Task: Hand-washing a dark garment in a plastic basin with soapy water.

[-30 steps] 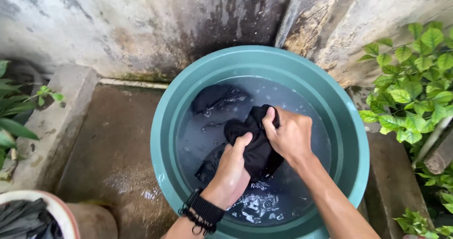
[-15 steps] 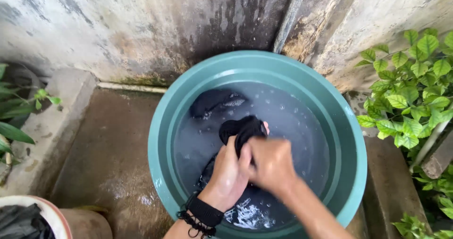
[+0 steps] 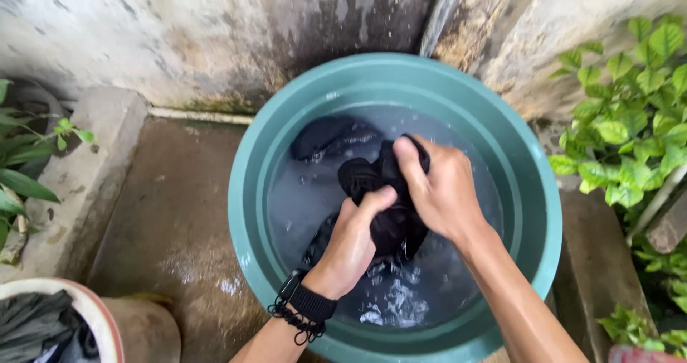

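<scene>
part of the black cloth sinks under cloudy water, hard to make out. it's bunched, soaked, in the middle of the round teal plastic basin. my left hand fists around it, my right hand clamps over the top, knuckles up, wrists bent above the basin.

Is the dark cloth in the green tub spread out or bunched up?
Bunched up. Both hands, left and right, squeeze the black cloth into a wad above the soapy water in the green tub.
</scene>
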